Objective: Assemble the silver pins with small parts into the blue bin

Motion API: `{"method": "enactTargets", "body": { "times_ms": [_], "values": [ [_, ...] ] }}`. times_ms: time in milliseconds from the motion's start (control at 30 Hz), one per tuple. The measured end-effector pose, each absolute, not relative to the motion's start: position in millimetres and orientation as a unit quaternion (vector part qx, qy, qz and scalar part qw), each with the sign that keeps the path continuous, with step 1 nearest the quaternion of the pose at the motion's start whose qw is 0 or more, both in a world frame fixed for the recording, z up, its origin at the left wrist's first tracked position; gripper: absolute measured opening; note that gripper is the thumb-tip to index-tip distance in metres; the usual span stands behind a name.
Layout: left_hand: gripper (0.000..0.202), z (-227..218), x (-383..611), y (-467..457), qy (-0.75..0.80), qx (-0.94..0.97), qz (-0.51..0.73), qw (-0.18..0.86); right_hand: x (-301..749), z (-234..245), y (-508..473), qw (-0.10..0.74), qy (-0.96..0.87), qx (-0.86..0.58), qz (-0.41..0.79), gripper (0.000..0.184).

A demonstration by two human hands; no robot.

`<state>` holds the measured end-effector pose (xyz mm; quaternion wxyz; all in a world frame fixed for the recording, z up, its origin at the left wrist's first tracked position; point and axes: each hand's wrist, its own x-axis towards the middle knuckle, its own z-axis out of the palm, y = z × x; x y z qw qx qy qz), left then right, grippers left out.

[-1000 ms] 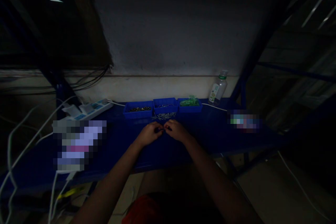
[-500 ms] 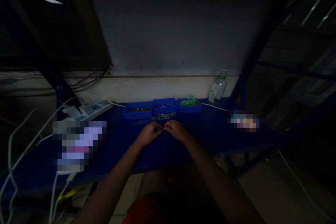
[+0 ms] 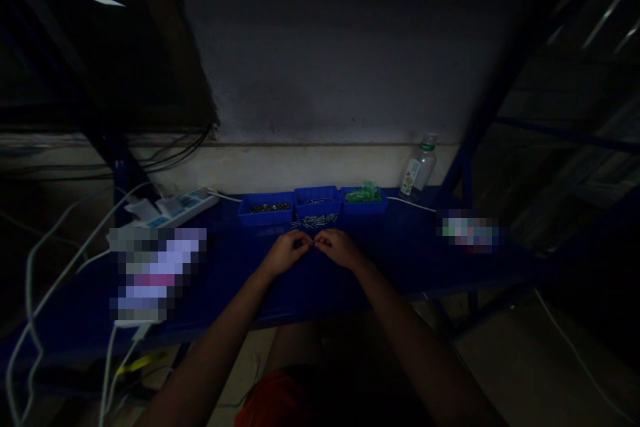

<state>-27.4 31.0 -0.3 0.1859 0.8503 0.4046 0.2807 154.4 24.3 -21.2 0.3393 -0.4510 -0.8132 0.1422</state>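
Note:
My left hand (image 3: 286,252) and my right hand (image 3: 339,247) rest on the dark blue bench (image 3: 400,253), fingertips pinched together and meeting between them. What they pinch is too small and dark to name. Just beyond my fingers lies a scatter of small silvery pins (image 3: 314,220). Behind it stand three blue trays in a row: the left tray (image 3: 265,208) with small brownish parts, the middle tray (image 3: 317,199) with thin metal pieces, the right tray (image 3: 364,200) with green parts.
A white power strip (image 3: 175,207) with white cables sits at the back left. A plastic bottle (image 3: 418,172) stands at the back right against the wall. Blurred patches lie on the bench at left and right. Blue shelf posts rise on both sides.
My hands stay pinched together at the same spot, with only slight finger movement. The view has shifted a little.

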Motion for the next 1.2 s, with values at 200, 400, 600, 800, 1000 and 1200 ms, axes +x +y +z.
{"method": "enactTargets", "body": {
  "times_ms": [200,400,600,800,1000,1200],
  "values": [
    [0.019,0.3,-26.3,28.0,0.405,0.854,0.284,0.162,152.9,-22.2,25.6,0.340,-0.801,-0.471,0.143,0.009],
    [0.017,3.1,-25.4,26.4,0.383,0.859,0.290,0.178,153.2,-21.7,26.1,0.344,-0.803,-0.462,0.155,0.007],
    [0.014,7.0,-24.2,22.1,0.419,0.816,0.340,0.204,153.2,-19.3,22.9,0.353,-0.791,-0.463,0.187,0.012],
    [0.016,2.5,-24.3,22.5,0.427,0.830,0.300,0.195,152.0,-19.5,21.0,0.388,-0.772,-0.455,0.216,0.019],
    [0.024,2.9,-25.0,24.3,0.389,0.859,0.281,0.177,153.1,-20.1,21.0,0.375,-0.775,-0.453,0.230,0.016],
    [0.025,2.8,-25.4,24.7,0.399,0.851,0.295,0.173,154.4,-18.9,21.7,0.389,-0.765,-0.460,0.226,0.015]
  ]
}}
